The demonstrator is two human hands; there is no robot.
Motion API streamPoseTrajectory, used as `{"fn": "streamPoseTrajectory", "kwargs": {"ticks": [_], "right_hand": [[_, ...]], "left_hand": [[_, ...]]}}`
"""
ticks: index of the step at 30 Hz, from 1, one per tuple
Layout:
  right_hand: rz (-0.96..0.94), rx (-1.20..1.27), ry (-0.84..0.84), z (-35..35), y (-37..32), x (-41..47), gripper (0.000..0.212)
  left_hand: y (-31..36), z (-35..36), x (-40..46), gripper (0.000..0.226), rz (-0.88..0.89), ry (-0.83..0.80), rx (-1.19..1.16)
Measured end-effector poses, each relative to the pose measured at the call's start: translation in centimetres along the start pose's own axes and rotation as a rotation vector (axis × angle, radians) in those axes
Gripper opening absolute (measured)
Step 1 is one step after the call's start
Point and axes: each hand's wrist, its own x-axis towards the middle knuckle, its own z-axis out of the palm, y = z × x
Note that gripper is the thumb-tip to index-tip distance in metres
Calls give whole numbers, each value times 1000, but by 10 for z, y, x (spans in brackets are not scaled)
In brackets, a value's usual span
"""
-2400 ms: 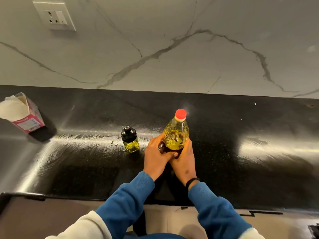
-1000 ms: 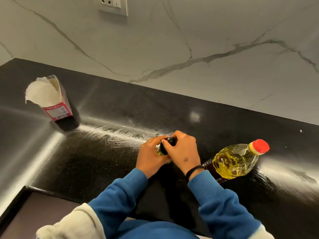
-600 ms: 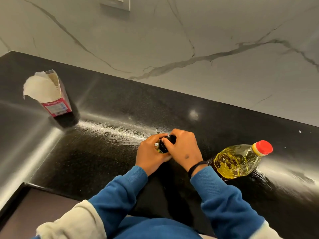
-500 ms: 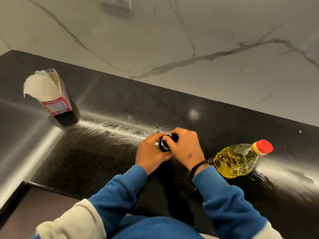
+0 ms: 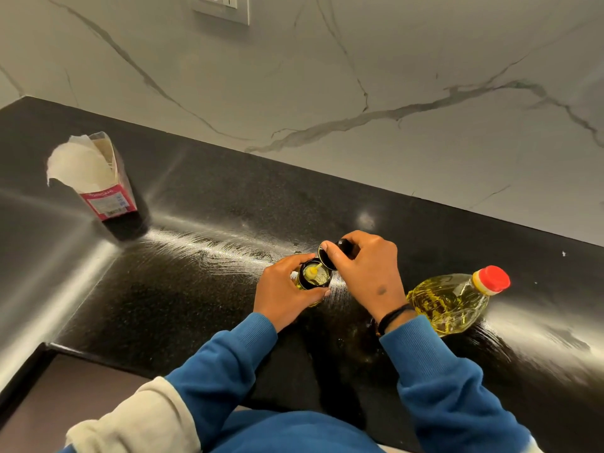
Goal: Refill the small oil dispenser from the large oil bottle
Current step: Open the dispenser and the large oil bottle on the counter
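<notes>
Nearest, the left hand (image 5: 287, 294) grips the small oil dispenser (image 5: 313, 276) on the tabletop (image 5: 183, 289); the right hand (image 5: 362, 271) holds its black cap (image 5: 333, 255) lifted off — opening looks done, pouring remains. The large oil bottle (image 5: 454, 297) stands capped just right. A carton (image 5: 98, 184) sits far left — open room between.

Wall socket (image 5: 221, 8) cut off above

Two hands (image 5: 287, 289) (image 5: 362, 273); one dispenser (image 5: 314, 276); one cap (image 5: 338, 251); one oil bottle (image 5: 451, 302); one carton (image 5: 101, 188); one socket (image 5: 222, 6)
</notes>
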Motion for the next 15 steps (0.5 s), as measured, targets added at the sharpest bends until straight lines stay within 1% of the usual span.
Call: {"fn": "streamPoseTrajectory", "kwargs": {"ticks": [15], "right_hand": [[-23, 73, 106, -24, -6, -5, 26]], "left_hand": [[-2, 0, 1, 74, 1, 0, 28]]}}
